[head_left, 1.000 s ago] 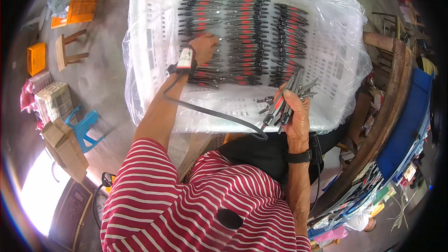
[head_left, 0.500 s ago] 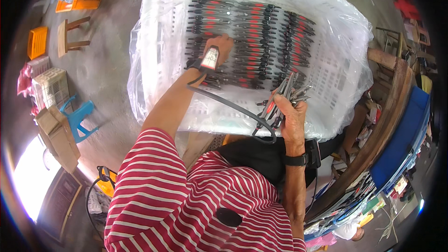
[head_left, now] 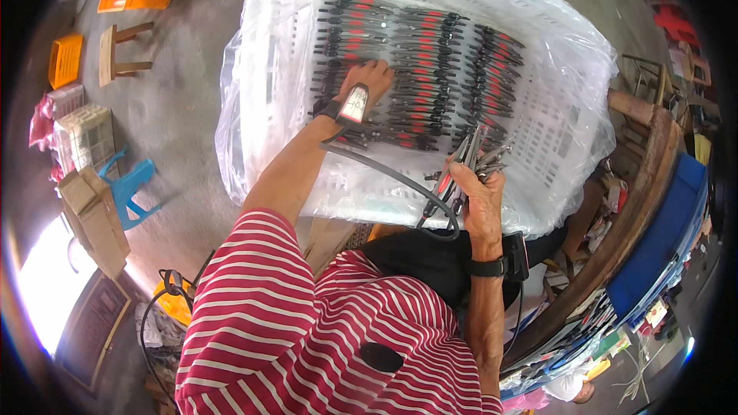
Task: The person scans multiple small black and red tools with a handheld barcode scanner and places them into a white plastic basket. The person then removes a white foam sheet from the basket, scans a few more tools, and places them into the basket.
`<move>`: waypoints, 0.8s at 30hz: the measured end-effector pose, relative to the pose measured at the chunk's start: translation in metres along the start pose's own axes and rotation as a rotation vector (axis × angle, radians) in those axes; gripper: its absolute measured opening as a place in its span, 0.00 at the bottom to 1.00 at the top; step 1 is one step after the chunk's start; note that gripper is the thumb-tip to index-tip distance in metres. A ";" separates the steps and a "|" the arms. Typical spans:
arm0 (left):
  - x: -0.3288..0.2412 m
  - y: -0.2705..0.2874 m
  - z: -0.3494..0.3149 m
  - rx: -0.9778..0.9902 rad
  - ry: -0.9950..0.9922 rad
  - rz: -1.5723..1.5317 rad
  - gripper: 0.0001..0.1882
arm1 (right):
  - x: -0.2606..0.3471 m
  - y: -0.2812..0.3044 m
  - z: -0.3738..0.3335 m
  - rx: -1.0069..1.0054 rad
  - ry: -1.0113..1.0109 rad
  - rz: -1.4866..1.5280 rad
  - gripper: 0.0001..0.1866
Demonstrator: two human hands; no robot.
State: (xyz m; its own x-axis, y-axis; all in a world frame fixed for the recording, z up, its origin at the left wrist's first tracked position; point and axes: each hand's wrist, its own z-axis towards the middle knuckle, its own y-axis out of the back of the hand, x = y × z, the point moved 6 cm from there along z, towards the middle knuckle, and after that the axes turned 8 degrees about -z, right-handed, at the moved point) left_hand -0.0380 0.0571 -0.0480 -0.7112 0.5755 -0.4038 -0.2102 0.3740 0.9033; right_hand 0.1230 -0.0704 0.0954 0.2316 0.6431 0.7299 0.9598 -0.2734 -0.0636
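Observation:
In front of me is a white plastic crate (head_left: 288,11) lined with clear plastic. Inside it, slim black tools with red middles (head_left: 419,107) lie side by side in three columns; I cannot tell their exact kind. My left hand (head_left: 367,86) reaches down onto the left column, its fingers curled and their tips hidden beneath it. At the near right part of the crate, my right hand (head_left: 480,192) is closed around a bundle of the same slim tools (head_left: 469,165), whose grey metal ends fan out past the thumb.
A grey cable (head_left: 400,177) loops from my left wrist toward the bundle. To the right runs a wooden beam (head_left: 642,207) beside a blue panel (head_left: 661,238). On the left stand a blue stool (head_left: 132,188), a cardboard box (head_left: 96,219), a wooden stool (head_left: 115,58) and orange crates (head_left: 67,61).
The view has shifted slightly, so the crate appears a little further right. My left hand stays on the left column, and my right hand still grips the bundle.

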 end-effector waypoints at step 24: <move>0.058 0.037 -0.021 0.299 0.379 -0.252 0.05 | 0.005 0.003 0.002 0.001 0.105 -0.016 0.05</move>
State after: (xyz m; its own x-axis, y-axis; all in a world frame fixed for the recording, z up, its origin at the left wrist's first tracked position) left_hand -0.1009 0.0892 -0.0348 -0.8671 0.1597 -0.4719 -0.2447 0.6886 0.6826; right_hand 0.1276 -0.0663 0.0974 0.1983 0.5687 0.7983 0.9633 -0.2633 -0.0518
